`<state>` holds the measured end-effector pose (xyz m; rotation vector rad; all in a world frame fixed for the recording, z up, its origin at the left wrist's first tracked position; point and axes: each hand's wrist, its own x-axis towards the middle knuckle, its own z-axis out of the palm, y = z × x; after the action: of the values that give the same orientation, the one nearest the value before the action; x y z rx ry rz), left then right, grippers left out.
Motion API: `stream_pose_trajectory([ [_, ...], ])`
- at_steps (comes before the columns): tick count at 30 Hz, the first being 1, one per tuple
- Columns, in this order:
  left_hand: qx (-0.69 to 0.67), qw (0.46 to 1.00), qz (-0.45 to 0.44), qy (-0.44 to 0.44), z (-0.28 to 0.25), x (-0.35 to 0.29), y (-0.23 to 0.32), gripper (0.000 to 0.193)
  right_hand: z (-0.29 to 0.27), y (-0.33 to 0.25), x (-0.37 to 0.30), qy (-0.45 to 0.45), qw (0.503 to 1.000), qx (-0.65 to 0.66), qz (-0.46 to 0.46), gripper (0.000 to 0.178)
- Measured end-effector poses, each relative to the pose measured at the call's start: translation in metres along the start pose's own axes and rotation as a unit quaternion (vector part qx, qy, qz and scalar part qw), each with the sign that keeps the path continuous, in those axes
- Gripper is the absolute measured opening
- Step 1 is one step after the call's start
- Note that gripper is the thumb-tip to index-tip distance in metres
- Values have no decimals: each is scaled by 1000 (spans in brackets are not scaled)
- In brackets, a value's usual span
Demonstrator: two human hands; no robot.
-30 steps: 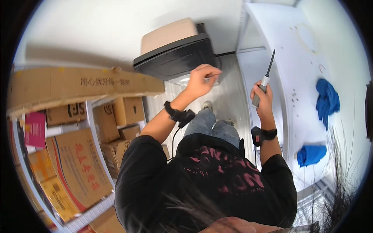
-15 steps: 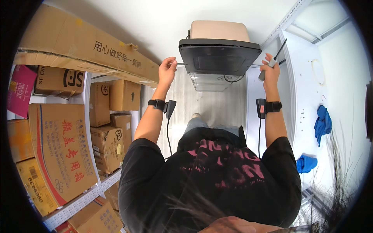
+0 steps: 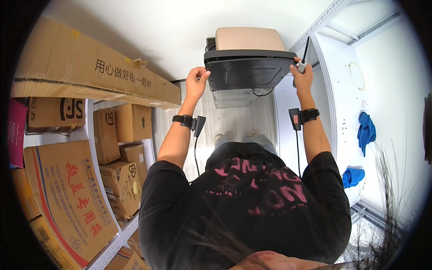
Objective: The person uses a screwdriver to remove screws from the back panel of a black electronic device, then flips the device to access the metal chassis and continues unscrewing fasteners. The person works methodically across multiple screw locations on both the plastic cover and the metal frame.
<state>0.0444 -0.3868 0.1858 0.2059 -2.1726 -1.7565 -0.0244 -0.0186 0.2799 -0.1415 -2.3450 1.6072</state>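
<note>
In front of me stands a black flat panel (image 3: 247,73) with rounded corners, tilted toward me. A beige rounded cushion-like part (image 3: 250,39) rises behind its top edge. My left hand (image 3: 196,82) is at the panel's left edge, thumb and fingers pinched together; whatever is between them is too small to tell. My right hand (image 3: 303,77) is closed around a screwdriver (image 3: 302,66) with a grey handle and a dark shaft pointing up. Its fingertips come up against the panel's right edge. Each wrist wears a black strap with a cabled box.
A long cardboard carton (image 3: 103,72) lies along the left, above shelves of several boxes (image 3: 72,193). A white metal frame (image 3: 326,85) stands on the right, with blue cloths (image 3: 366,133) beyond it. Below the panel is a pale lower body (image 3: 231,97) with a dark cable.
My left hand has come to the panel's left edge. My right hand has moved left with the screwdriver to the panel's right edge. The view has shifted slightly.
</note>
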Motion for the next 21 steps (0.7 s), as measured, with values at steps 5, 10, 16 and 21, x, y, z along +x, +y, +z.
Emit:
stream_pose_trajectory([
  [5,-53,996,-38,-63,-6,-7,12,10,-2,-4,-3,10,990,-99,-105,30],
  [10,-95,992,-44,-68,-3,-9,10,8,-4,-14,-9,-11,977,-135,-162,31],
  [16,-118,991,-42,-51,1,-15,10,8,-9,-12,-3,-19,964,-185,-190,31],
  [21,-129,991,-27,-23,-1,-20,12,10,-11,-8,-3,-51,978,-151,-133,30],
])
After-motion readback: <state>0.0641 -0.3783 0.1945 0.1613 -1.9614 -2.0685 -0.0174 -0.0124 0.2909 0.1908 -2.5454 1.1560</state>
